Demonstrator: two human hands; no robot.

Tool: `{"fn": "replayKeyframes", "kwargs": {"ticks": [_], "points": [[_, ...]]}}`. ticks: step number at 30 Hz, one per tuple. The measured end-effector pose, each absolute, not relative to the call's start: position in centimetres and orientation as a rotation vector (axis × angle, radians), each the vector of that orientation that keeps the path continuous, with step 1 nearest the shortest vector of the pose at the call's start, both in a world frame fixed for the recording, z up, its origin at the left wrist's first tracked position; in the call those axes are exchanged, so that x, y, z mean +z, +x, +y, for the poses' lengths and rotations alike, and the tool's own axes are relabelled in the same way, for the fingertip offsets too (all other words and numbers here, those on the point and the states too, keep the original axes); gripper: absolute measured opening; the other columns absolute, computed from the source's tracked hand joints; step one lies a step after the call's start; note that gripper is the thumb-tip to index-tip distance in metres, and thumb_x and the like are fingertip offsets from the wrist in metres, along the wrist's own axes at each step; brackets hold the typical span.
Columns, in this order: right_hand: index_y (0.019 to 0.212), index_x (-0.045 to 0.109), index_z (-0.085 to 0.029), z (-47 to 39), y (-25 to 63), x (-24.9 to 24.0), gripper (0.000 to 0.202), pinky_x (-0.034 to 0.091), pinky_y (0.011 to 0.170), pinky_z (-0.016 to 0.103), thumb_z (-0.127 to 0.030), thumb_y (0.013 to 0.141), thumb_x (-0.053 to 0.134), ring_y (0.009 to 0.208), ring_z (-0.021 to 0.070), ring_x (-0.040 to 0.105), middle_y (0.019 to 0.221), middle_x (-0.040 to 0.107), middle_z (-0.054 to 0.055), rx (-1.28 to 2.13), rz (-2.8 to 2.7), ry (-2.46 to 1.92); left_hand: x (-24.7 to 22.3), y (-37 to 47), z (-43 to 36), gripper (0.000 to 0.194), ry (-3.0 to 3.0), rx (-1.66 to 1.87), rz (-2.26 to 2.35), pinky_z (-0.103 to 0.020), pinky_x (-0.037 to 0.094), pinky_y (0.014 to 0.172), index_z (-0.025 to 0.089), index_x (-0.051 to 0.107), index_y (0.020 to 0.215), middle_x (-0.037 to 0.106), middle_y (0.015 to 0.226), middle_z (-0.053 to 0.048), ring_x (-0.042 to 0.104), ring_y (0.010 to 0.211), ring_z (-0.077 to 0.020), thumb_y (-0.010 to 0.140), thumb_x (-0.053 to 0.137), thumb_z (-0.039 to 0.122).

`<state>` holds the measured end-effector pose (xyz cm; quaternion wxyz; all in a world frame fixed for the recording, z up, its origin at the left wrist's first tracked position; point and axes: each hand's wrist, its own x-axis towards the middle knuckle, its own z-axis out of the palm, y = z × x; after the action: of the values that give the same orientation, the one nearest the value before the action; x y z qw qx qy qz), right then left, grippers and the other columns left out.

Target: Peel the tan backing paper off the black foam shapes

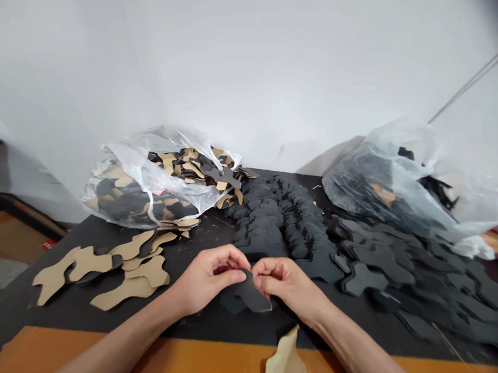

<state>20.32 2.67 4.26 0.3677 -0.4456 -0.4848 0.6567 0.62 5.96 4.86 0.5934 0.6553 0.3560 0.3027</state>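
Close to the table's front edge, my left hand (214,277) pinches a dark grey cut-out piece (255,295) between thumb and fingers. On the same piece's right side my right hand (287,286) has its fingertips pressed together. Part of the piece is covered by the fingers. Another dark piece (232,303) lies just under it on the table. Directly beyond my hands stand overlapping rows of black cut-outs (260,224). A curled tan piece (285,359) rests at the front edge, below my right hand.
Tan cut-outs (134,288) lie scattered at left. A clear plastic bag (138,174) spills tan and dark pieces behind them. Dark grey cut-outs (382,258) are heaped at right, before another plastic bag (371,171). An orange-brown strip (190,362) runs along the black table's (188,330) front.
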Motion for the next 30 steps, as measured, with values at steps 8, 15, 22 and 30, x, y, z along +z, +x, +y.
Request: {"fn": "replayKeyframes", "kwargs": {"ticks": [8,15,22,30], "points": [[0.075,0.06,-0.016,2.46,20.21,4.11,0.02,0.035,0.053,0.021,-0.034,0.076,0.068,0.054,0.0069,0.038,0.061,0.049,-0.006,1.565,-1.372,-1.203,4.74,0.54,6.12,0.013,1.551,0.69,0.833,-0.027,0.045,0.075,0.015,0.064,0.091,0.064,0.084,-0.001,0.059,0.078,-0.0146,0.082,0.065,0.024],[0.075,0.054,-0.018,2.2,20.03,3.72,0.018,0.033,0.052,0.02,-0.032,0.081,0.063,0.055,0.0071,0.037,0.061,0.045,-0.007,1.47,-1.479,-1.213,4.69,0.49,6.07,0.016,1.537,0.698,0.824,-0.028,0.047,0.078,0.015,0.063,0.095,0.065,0.089,-0.002,0.06,0.082,-0.0149,0.081,0.067,0.022],[0.075,0.058,-0.017,2.23,20.23,3.54,0.011,0.033,0.051,0.02,-0.025,0.081,0.062,0.052,0.0071,0.042,0.06,0.051,-0.006,1.461,-1.539,-1.217,4.71,0.49,6.06,0.014,1.55,0.678,0.84,-0.026,0.047,0.073,0.015,0.064,0.09,0.065,0.082,-0.001,0.059,0.077,-0.0145,0.079,0.067,0.022],[0.071,0.054,-0.017,2.16,20.47,3.92,0.016,0.028,0.053,0.021,-0.027,0.081,0.062,0.057,0.0075,0.033,0.061,0.043,-0.006,1.499,-1.56,-1.161,4.94,0.35,5.65,0.012,1.79,0.701,0.772,-0.026,0.048,0.076,0.018,0.073,0.092,0.068,0.09,-0.003,0.062,0.082,-0.0158,0.082,0.067,0.015]]}}
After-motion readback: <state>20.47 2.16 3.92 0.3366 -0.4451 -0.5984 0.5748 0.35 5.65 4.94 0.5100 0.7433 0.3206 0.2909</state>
